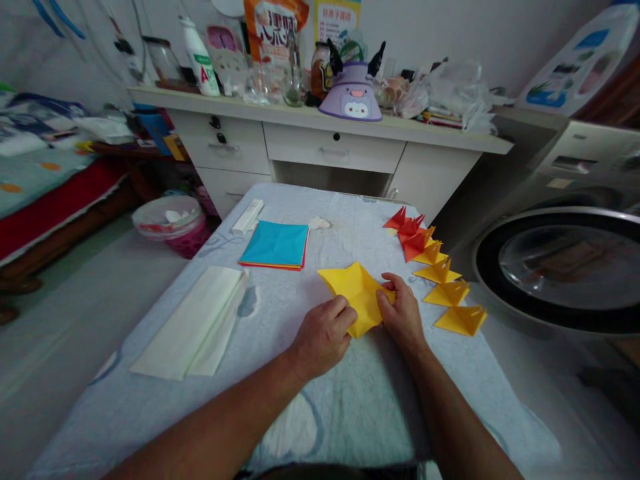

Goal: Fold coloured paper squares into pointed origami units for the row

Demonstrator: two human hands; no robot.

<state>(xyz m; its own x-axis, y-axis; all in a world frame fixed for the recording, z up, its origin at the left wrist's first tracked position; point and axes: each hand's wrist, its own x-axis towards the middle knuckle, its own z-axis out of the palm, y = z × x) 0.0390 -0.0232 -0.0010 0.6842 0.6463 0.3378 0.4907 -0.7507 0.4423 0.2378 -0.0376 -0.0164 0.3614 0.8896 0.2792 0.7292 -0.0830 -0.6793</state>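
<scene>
A sheet of yellow origami paper (361, 293), creased and partly folded with pointed corners, is held between my two hands above the table. My left hand (327, 330) pinches its lower left edge with thumb and curled fingers. On the right side, my right hand (400, 310) grips another corner, its thumb on top. Folded yellow paper pieces (461, 320) stand in a row to the right, with red folded pieces (411, 230) at the far end. A stack of square paper (276, 244), blue on top, lies beyond my left hand.
Folded whitish paper or cloth (193, 327) lies at the table's left, near a small white box (249, 217). A cloth covers the table (280, 427). Behind stands a cluttered white desk (335, 143); a washing machine (560, 267) is at right, a pink bin (187, 240) at left.
</scene>
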